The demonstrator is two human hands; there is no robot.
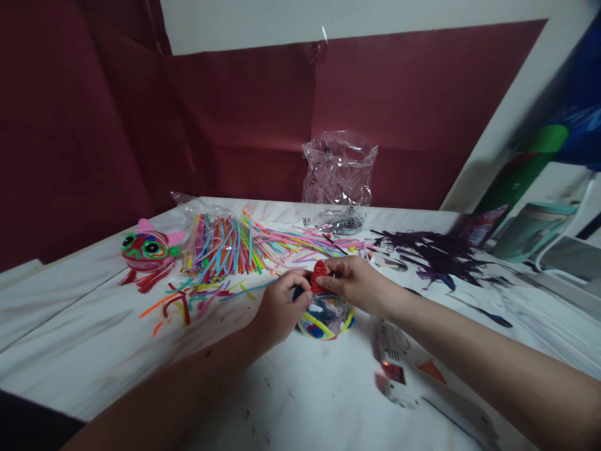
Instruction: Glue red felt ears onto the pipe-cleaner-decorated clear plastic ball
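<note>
A small rounded craft figure [323,319] covered in yellow, blue and red stripes sits on the white table [94,338]. My left hand [277,307] is closed around its left side. My right hand [352,282] pinches a small red piece [318,274] against the figure's top. A heap of coloured strips [235,244] lies just behind my hands, partly in a clear bag.
A finished pink and green animal figure [149,250] stands at the left. A white glue gun [399,369] lies at the right under my forearm. A crumpled clear plastic bag [339,169] stands at the back. Dark purple strips [432,257] lie at the right.
</note>
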